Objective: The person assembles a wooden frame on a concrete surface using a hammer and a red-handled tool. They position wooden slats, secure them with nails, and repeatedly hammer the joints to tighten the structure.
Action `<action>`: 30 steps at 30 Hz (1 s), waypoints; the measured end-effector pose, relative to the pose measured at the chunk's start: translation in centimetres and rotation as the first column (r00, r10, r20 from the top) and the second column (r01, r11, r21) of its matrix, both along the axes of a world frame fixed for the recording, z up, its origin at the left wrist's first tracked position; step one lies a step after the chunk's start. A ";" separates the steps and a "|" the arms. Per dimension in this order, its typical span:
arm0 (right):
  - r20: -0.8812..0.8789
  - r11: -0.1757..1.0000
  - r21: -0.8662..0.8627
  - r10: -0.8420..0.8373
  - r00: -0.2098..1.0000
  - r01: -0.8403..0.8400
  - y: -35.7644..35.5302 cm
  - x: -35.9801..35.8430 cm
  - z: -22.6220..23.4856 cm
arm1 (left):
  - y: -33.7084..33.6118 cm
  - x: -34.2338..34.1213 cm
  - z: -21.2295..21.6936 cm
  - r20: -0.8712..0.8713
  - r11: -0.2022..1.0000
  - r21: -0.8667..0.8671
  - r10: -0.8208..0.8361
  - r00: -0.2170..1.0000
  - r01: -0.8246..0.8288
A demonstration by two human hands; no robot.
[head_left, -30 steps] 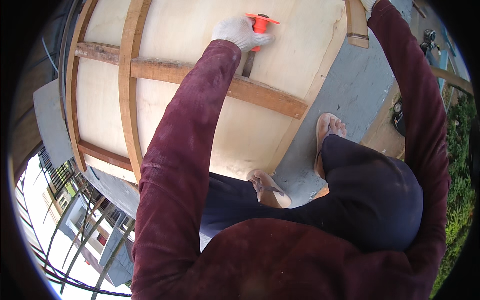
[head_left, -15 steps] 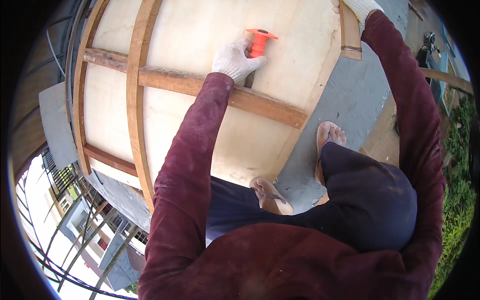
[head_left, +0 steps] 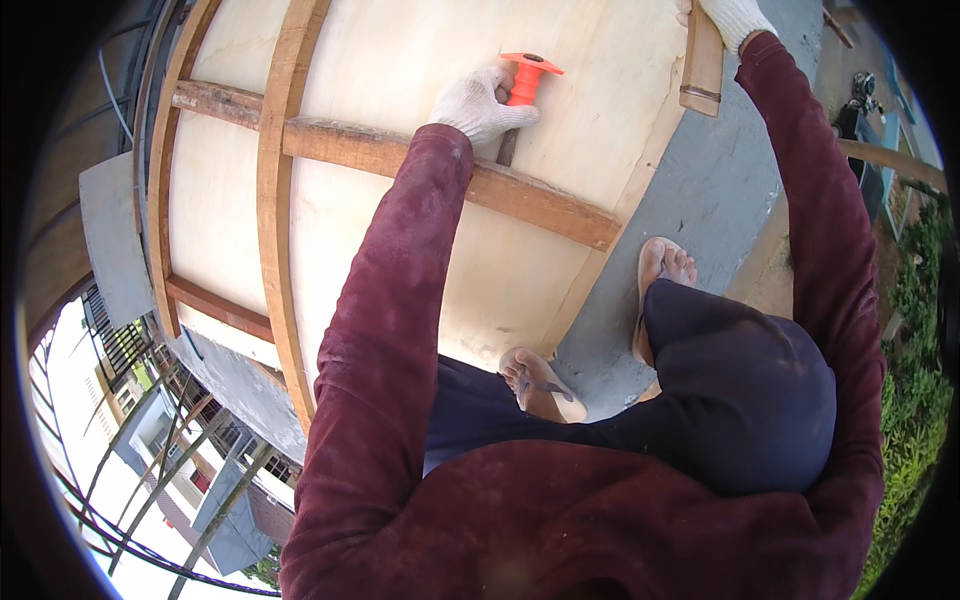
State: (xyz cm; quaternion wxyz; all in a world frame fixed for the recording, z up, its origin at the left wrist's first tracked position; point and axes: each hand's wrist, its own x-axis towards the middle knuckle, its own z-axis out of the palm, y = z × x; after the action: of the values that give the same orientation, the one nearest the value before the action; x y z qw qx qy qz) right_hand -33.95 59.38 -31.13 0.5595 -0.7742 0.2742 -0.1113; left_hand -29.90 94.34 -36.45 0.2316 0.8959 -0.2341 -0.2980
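My left hand [head_left: 482, 105], in a white knit glove with bare fingertips, is closed around a chisel with an orange guarded grip [head_left: 524, 84]. The chisel's dark shank [head_left: 507, 148] reaches down to a wooden batten [head_left: 540, 205] on a pale plywood panel [head_left: 390, 65]; the contact at its tip is hard to make out. At the top edge, my gloved right hand [head_left: 738, 18] is closed on a short flat piece of wood [head_left: 701, 70] with a dark band near its lower end. Part of that hand is cut off by the picture's edge.
Curved battens [head_left: 274, 200] cross the panel on the left. My sandalled feet [head_left: 545, 385] are by the panel's lower right edge, beside a grey concrete strip [head_left: 700, 200]. Green plants [head_left: 915, 370] grow at far right. Poles, cables and buildings [head_left: 200, 470] show lower left.
The view has shifted slightly. My left hand keeps its hold on the chisel, whose orange guard is tilted a little more. My right hand stays on the piece of wood.
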 end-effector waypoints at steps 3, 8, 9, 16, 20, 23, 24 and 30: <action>-0.250 0.893 0.065 0.447 0.859 -0.445 5.2 -4.4 -0.2 | 0.0 0.4 0.8 -0.101 1.000 0.008 -0.006 0.995 0.007; -0.455 0.762 0.152 0.619 0.640 -0.629 3.2 -4.0 0.1 | 0.4 0.3 0.4 -0.035 0.999 -0.024 0.026 0.999 -0.027; -0.421 0.751 0.164 0.640 0.643 -0.640 3.0 -3.7 0.4 | 0.8 0.1 0.5 -0.072 0.999 -0.005 0.037 0.997 -0.037; -0.177 0.947 0.136 0.312 0.933 -0.291 1.4 -0.3 -2.5 | 1.2 -1.7 1.7 -0.222 0.980 -0.083 0.156 0.962 -0.178; -0.462 0.698 0.427 0.715 0.525 -0.574 8.2 -2.4 -1.1 | 2.5 -2.5 1.2 -0.180 0.960 -0.105 0.237 0.955 -0.258; -0.362 0.657 0.270 0.746 0.559 -0.704 5.8 -1.5 -1.7 | 1.5 -3.1 0.9 -0.078 0.967 -0.073 0.237 0.968 -0.243; -0.329 0.706 0.306 0.708 0.625 -0.639 6.0 -2.0 -0.9 | 1.3 -4.0 1.0 -0.106 0.951 -0.054 0.298 0.949 -0.305; -0.161 0.926 0.316 0.266 0.950 -0.206 5.2 -1.1 -3.0 | 0.5 -4.9 1.5 0.003 0.954 -0.080 0.289 0.957 -0.287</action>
State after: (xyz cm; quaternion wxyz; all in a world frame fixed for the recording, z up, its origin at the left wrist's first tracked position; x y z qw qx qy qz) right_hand -35.07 64.62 -34.10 0.6476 -0.7165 0.2472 0.0780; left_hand -34.83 94.83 -34.99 0.3060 0.9128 -0.1144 -0.2451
